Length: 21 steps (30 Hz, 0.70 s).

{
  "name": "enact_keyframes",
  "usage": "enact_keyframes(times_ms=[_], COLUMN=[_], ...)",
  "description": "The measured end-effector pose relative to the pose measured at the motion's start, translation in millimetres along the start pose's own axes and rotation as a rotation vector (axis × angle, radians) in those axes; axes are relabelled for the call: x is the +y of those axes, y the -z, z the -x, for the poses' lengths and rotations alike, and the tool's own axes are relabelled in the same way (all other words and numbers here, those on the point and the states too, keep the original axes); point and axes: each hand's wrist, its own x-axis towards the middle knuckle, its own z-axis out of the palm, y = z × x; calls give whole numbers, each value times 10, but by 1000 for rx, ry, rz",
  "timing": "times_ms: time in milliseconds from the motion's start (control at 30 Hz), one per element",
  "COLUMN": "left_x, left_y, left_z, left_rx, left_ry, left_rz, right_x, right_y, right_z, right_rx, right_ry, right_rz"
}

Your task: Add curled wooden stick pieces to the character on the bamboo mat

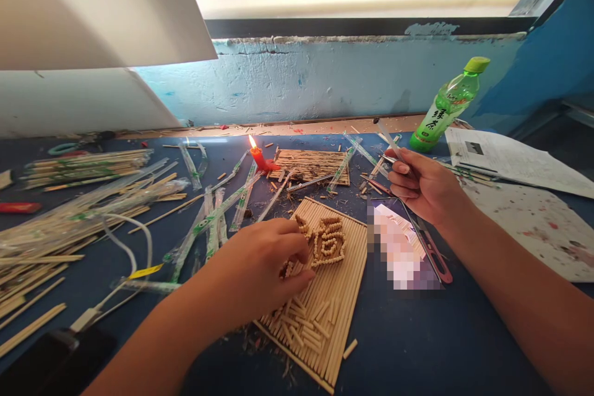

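My left hand rests on a mat of joined bamboo sticks, fingers curled and pinched among short cut stick pieces arranged on it. What the fingertips hold is hidden. More loose short pieces lie on the mat's near end. My right hand is raised over the table to the right, fingers closed on a thin clear glue stick that points up and left. A lit red candle stands behind the mat.
A second stick mat lies beside the candle. Bundles of chopsticks and empty clear wrappers cover the left. A green bottle, printed papers, a red cutter and a blurred phone screen sit right.
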Motion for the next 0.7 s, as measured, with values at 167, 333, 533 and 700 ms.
enact_keyframes(times_ms=[167, 333, 533, 700], left_x=[182, 347, 344, 334], left_y=[28, -100, -163, -170], left_z=[42, -13, -9, 8], left_rx=[-121, -315, -290, -290], left_ry=[-70, -152, -152, -145], left_rz=[120, 91, 48, 61], right_x=[-3, -16, -14, 0], right_y=[-4, -28, -30, -16], right_z=[7, 17, 13, 6], right_rx=[6, 25, 25, 28], right_ry=[-8, -5, 4, 5], right_rz=[1, 2, 16, 41])
